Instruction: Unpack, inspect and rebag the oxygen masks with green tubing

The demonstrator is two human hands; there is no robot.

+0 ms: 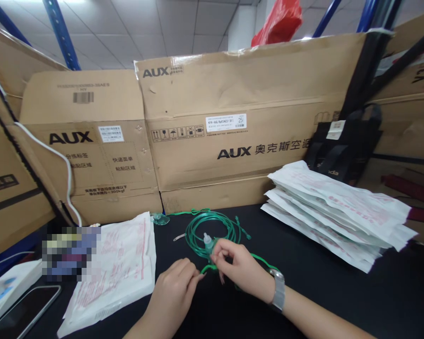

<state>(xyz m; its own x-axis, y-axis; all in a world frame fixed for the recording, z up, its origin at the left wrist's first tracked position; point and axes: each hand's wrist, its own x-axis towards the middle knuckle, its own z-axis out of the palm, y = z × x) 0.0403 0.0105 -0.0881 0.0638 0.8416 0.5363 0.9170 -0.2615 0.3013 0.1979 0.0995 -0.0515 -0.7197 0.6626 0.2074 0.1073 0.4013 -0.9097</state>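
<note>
Between my hands is a small translucent green oxygen mask (210,246) with a clear connector pointing up. My left hand (176,289) is closed in a pinch on a bright green elastic strap (209,269) just below the mask. The fingers of my right hand (242,266) are closed at the mask's right edge, covering part of it; a watch is on that wrist. More green strap runs behind the right hand toward the watch. A coil of green tubing (194,235) lies on the black table directly behind the mask.
Another green piece with a green cord (160,219) lies farther back. White printed packets (127,254) are at left, beside a phone (28,313) and a power strip (16,282). A stack of white packets (332,207) stands at right. Cardboard boxes (254,179) wall the back.
</note>
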